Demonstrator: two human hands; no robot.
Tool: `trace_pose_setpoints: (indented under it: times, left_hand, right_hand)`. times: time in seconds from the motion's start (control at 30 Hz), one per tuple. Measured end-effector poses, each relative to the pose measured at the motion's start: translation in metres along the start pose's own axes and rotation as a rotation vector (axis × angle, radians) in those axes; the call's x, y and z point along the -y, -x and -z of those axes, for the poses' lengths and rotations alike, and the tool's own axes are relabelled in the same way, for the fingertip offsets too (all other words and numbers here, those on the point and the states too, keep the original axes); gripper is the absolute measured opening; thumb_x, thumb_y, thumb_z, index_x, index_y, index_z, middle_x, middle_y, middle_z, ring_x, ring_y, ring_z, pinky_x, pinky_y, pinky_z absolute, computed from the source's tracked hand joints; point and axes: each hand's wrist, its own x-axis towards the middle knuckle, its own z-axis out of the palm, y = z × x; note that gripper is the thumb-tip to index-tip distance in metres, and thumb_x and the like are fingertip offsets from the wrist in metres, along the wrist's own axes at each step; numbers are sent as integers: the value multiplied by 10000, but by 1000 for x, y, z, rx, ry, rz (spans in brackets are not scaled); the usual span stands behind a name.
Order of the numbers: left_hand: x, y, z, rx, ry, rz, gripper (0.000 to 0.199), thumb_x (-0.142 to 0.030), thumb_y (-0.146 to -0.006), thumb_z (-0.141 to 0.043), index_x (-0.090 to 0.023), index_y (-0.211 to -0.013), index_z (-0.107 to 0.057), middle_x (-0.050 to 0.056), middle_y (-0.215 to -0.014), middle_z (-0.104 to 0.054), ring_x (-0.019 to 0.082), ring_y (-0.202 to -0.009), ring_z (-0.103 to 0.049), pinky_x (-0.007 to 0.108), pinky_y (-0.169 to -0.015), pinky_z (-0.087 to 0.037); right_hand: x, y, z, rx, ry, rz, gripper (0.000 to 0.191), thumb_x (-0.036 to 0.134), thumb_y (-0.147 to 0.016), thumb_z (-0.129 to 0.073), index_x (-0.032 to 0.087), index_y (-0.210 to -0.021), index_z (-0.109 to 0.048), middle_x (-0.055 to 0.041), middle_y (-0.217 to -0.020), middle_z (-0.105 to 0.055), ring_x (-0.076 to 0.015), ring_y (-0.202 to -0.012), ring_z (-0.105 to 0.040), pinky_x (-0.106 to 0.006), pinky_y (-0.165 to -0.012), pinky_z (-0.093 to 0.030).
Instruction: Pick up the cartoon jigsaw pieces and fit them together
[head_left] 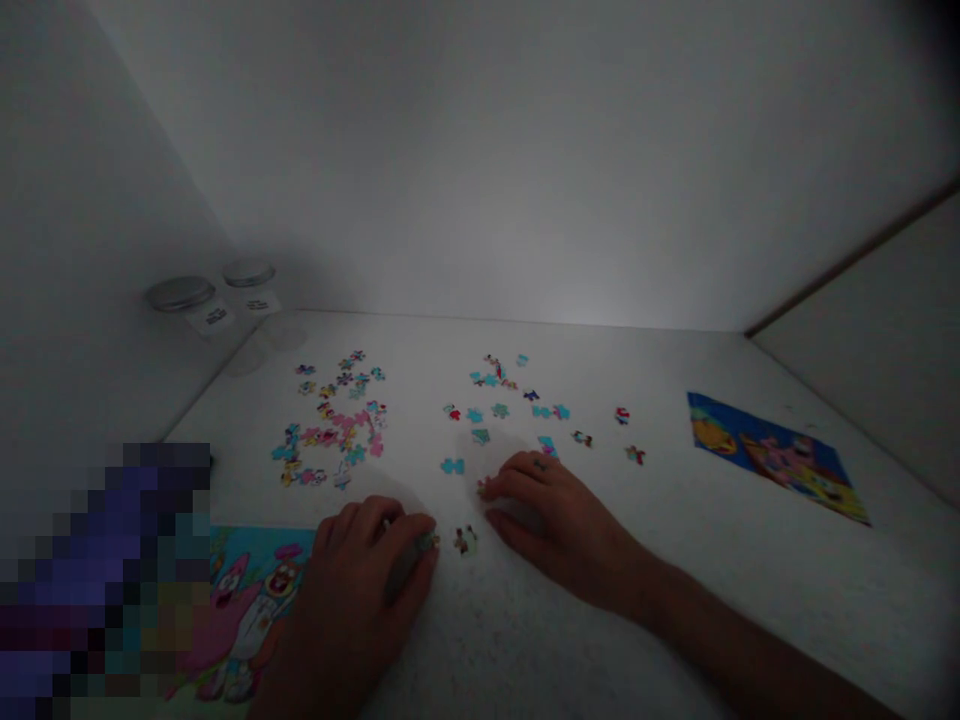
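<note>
Lower middle: left fingers [427,535] pinch a green and brown piece [429,541]. Right fingers [489,492] touch a small tan piece [481,487]; I can't tell if they grip. Between hands: a knobbly piece [466,541].

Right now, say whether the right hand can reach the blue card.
Probably yes: nothing visible stands between the right hand and the blue card, though the fingertips are at a puzzle piece.
</note>
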Motion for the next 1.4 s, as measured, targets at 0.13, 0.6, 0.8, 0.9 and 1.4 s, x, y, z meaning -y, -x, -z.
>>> trace_pose_setpoints:
  times: [0.13,0.6,0.8,0.9,1.4]
  left_hand:
    - [4,2,-4,-6,-3,-36,210,-297,-857,-517,-302,-991,-678,33,-956,-632,222,-866,-586,385,-748,-477]
    - [9,5,-10,-68,-57,-102,215,-358,-886,-489,-293,-1001,-658,24,-950,-628,203,-846,-597,364,-719,-478]
    - [8,6,-10,-72,-67,-115,205,-355,-884,-500,-288,-1013,-645,25,-958,-625,208,-859,-594,370,-725,-478]
    - [8,6,-9,-82,-70,-124,198,-353,-884,-504,-284,-1008,-642,25,-955,-621,211,-858,-596,380,-725,-487]
    - [-5,5,-8,-61,-185,-273,315,-328,-879,-532,-350,-1185,-605,34,-1226,-576,259,-1062,-527,438,-842,-492]
  right_hand:
    - [-12,-5,4,-74,37,-41,197,229,-872,-581,205,-1060,-634,-70,-1015,-628,-204,-990,-546,-382,-899,-429]
    - [-19,-7,10,-21,-22,-13,335,147,-813,-597,203,-1144,-591,-79,-1124,-595,-215,-1085,-510,-408,-974,-382]
    - [-20,-11,7,-7,91,23,235,283,-885,-583,226,-1105,-639,-83,-1067,-604,-226,-1028,-517,-414,-923,-376]
    - [-17,-11,9,26,65,13,153,260,-893,-577,216,-1015,-658,-69,-1025,-609,-212,-1014,-516,-394,-916,-368]
    - [-5,1,14,204,-22,45,94,253,-855,-618,239,-948,-626,-20,-999,-595,-187,-1004,-521,-423,-967,-288]
